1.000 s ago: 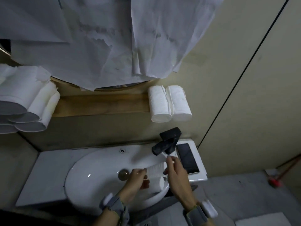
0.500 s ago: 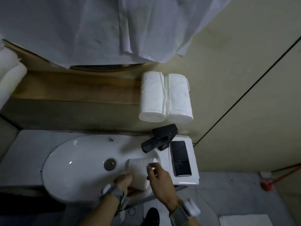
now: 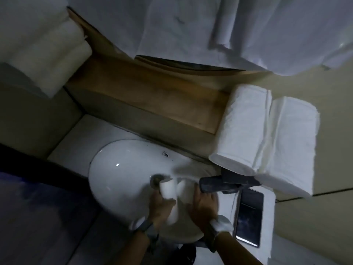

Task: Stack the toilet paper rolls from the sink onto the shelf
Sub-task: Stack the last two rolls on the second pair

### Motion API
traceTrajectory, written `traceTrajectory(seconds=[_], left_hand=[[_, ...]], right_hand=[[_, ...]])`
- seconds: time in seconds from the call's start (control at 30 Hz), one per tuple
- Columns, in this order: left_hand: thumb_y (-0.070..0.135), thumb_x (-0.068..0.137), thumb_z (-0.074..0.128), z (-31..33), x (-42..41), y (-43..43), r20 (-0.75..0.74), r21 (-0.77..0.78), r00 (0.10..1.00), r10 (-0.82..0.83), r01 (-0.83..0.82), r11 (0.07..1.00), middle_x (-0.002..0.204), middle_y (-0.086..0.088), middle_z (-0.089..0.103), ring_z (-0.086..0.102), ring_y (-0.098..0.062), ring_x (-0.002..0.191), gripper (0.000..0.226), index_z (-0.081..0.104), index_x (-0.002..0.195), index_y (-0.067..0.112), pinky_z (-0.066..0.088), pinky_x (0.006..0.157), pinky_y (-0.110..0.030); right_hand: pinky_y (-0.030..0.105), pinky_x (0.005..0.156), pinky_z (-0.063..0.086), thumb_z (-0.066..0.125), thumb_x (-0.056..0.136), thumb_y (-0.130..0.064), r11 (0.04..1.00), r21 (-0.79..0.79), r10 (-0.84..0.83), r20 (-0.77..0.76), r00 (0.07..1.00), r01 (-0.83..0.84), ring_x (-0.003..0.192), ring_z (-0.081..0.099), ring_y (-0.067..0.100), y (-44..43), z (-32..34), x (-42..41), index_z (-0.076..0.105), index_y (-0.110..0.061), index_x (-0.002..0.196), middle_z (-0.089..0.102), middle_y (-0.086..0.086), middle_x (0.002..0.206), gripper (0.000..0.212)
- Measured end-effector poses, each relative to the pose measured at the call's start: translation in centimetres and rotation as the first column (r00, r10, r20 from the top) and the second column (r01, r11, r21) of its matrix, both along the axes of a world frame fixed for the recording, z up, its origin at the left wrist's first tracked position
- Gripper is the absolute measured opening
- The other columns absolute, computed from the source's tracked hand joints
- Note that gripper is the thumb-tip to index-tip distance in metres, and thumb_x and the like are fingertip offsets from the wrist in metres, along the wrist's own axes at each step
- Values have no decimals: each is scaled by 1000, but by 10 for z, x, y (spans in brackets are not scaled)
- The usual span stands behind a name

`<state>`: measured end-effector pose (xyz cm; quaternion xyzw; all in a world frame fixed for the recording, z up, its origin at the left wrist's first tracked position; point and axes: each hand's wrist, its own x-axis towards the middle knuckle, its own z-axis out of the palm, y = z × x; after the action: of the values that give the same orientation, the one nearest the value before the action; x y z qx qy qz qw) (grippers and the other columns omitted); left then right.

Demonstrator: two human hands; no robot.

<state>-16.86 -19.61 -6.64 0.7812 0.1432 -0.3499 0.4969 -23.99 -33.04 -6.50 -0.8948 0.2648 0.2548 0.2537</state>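
Observation:
Two white toilet paper rolls lie in the white sink (image 3: pixel 118 175) near the drain. My left hand (image 3: pixel 159 206) grips the left roll (image 3: pixel 168 190). My right hand (image 3: pixel 203 204) is closed around the right roll (image 3: pixel 184 190), just under the black faucet (image 3: pixel 219 183). The view is blurred, so the exact grip is hard to read. On the wooden shelf (image 3: pixel 152 92) two rolls (image 3: pixel 267 134) lie side by side at the right end. Several more rolls (image 3: pixel 44 50) are stacked at the shelf's left end.
A black phone (image 3: pixel 248 217) lies on the sink counter right of the basin. Crumpled white paper sheets (image 3: pixel 191 25) hang over the mirror above the shelf. A beige wall panel fills the right side.
The view has tilted and swung closer to the shelf. Both hands have closed on the rolls in the basin, the left hand coming up around its roll.

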Motion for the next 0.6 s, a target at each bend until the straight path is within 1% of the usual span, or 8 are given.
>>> traceTrajectory(seconds=[0.1,0.13,0.23,0.3,0.37,0.43,0.5,0.6], left_hand=[[35,57,71,1,11,18,73,1,997,7,-7,1000,108,-12,63,65,-31,98,65,55,116,12,59,76,-45],[35,58,69,3,16,25,74,-4,996,46,-46,999,107,-12,62,65,-30,96,63,54,114,12,59,75,-43],[23,73,70,25,28,43,50,-67,992,115,-112,991,105,-11,65,64,-24,90,48,51,116,10,55,69,-34],[15,81,70,31,36,57,57,-84,987,147,-142,986,100,-12,67,64,-19,82,35,53,112,8,49,59,-28],[15,82,70,34,42,74,55,-113,986,156,-149,982,101,-14,70,66,-20,82,32,57,110,8,50,61,-28],[15,84,71,43,44,91,52,-162,989,136,-126,979,106,-13,71,68,-23,89,34,58,115,9,53,69,-32],[14,86,70,50,45,108,69,-225,989,133,-115,968,108,-10,71,69,-23,95,34,59,118,12,56,75,-37],[14,87,70,69,51,130,114,-320,983,143,-100,942,107,-7,74,70,-20,95,28,63,113,16,59,80,-42]], right_hand=[[48,66,59,91,41,-47,992,-28,-122,-84,989,120,71,71,46,-2,-32,3,69,9,121,73,31,88,100],[47,65,58,92,36,-47,991,-68,-122,-75,990,117,71,70,46,1,-42,5,68,8,122,72,30,89,106],[44,65,57,94,38,-45,986,-168,-31,-95,995,15,79,68,39,12,-30,9,64,-1,113,68,21,94,92],[39,70,54,88,55,-53,990,-135,-34,-59,998,26,88,67,34,27,-3,10,54,-2,121,63,16,106,90],[32,73,51,80,72,-43,973,45,-228,6,974,228,93,64,25,38,19,18,43,-8,122,59,10,114,71],[29,65,55,83,72,-34,872,299,-410,16,912,387,88,64,22,52,39,24,41,-9,117,60,7,111,66],[37,64,64,88,70,-32,734,495,-542,13,840,465,89,71,27,73,60,29,52,-5,117,67,9,108,65],[52,71,64,89,73,-28,610,653,-658,101,746,449,82,77,29,105,94,28,70,-13,97,76,10,91,35]])
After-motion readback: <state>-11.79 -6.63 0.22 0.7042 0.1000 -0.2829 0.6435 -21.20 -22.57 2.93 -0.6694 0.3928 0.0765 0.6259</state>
